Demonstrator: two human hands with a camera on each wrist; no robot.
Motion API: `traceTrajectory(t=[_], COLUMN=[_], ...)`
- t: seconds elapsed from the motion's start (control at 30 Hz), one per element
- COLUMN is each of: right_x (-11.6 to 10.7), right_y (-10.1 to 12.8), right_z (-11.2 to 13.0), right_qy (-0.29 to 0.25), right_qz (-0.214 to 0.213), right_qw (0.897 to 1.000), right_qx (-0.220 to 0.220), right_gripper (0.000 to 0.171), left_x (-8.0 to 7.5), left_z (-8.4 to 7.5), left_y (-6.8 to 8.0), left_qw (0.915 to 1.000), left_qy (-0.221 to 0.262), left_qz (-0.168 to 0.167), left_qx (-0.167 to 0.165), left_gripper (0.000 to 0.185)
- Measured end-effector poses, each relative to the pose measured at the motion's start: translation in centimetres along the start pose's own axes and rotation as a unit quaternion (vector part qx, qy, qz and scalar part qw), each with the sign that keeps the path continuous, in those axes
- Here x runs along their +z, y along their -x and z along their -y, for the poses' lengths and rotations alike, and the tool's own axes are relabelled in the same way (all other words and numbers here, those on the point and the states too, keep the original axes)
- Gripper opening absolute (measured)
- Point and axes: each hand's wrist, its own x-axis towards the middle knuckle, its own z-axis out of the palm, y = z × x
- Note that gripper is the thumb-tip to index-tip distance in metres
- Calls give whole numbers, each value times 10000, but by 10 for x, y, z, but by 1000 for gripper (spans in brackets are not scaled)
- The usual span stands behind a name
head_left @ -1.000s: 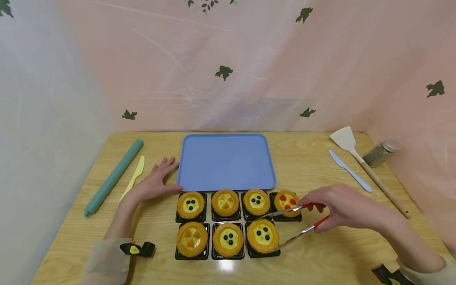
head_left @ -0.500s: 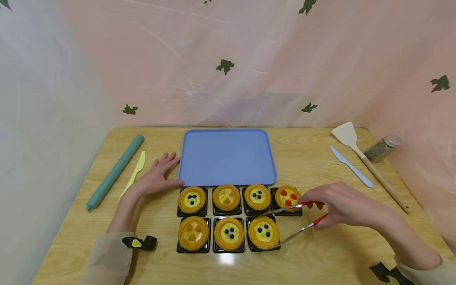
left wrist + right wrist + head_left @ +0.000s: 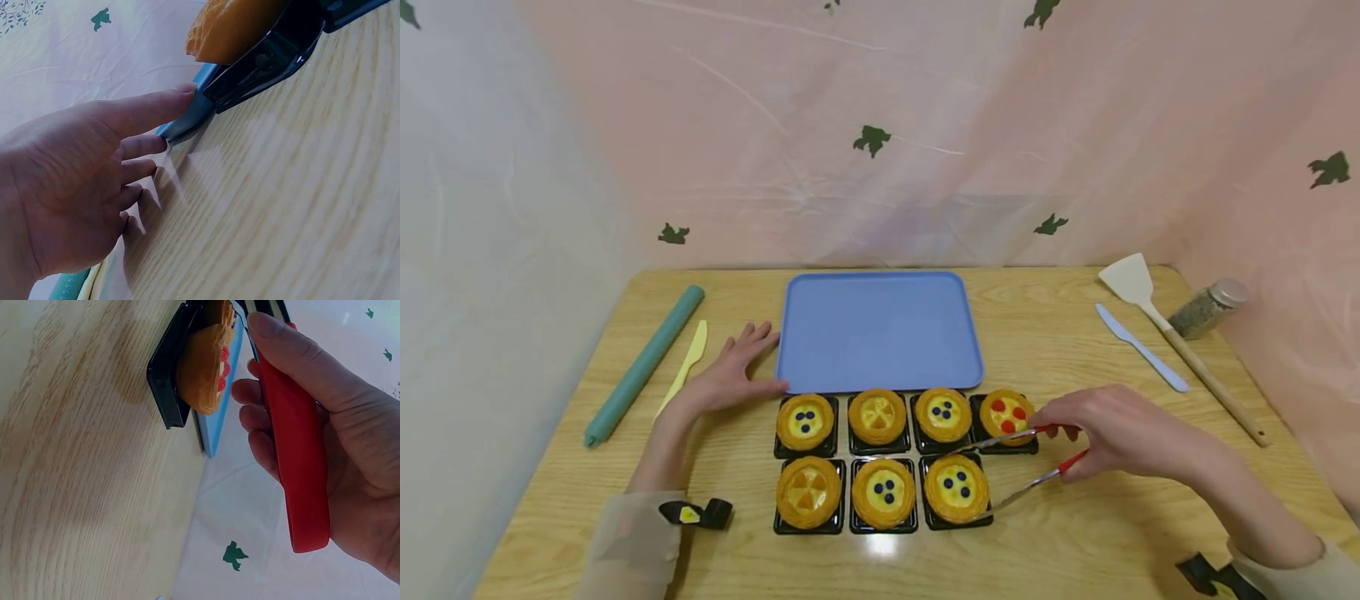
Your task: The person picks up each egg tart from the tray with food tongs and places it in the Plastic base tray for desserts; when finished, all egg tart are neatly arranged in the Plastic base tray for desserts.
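Seven fruit tarts in black holders stand in two rows in front of an empty blue tray [image 3: 880, 329]. My right hand [image 3: 1108, 429] grips red-handled metal tongs [image 3: 1026, 465]. The tongs' two arms lie spread on either side of the front-right blueberry tart [image 3: 957, 487]. In the right wrist view my fingers wrap the red handle [image 3: 294, 456], next to the red-berry tart [image 3: 203, 369]. My left hand [image 3: 730, 377] rests flat on the table. Its thumb touches the tray's edge [image 3: 187, 119] beside a black holder [image 3: 269, 56].
A teal rolling pin [image 3: 643, 365] and a yellow plastic knife [image 3: 683, 367] lie on the left. On the right are a pale blue knife [image 3: 1141, 347], a white spatula with a wooden handle [image 3: 1157, 325] and a spice jar [image 3: 1208, 308]. A pink curtain closes the back.
The head view has shifted slightly. Both hands and the tongs stay where they were relative to the tarts.
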Motion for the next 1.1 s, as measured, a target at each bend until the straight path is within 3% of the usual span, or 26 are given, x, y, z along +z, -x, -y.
traceTrajectory(t=[0.47,0.8,1.1], right_x=[4,4,5], right_y=[1,0,1], right_z=[-2,-1,-4], right_qy=[26,45,37], right_qz=[-209,-66,-105], right_qw=[9996,10000,9999], right_qx=[-205,7,-112], right_gripper=[53,53,54], left_x=[0,0,1], left_z=[-1,0,0], left_y=[-1,-1,-1], left_qw=[10000,10000,10000], left_qy=[16,-9,-26], left_qz=[11,14,12], left_qx=[2,-18,10], left_gripper=[95,95,95])
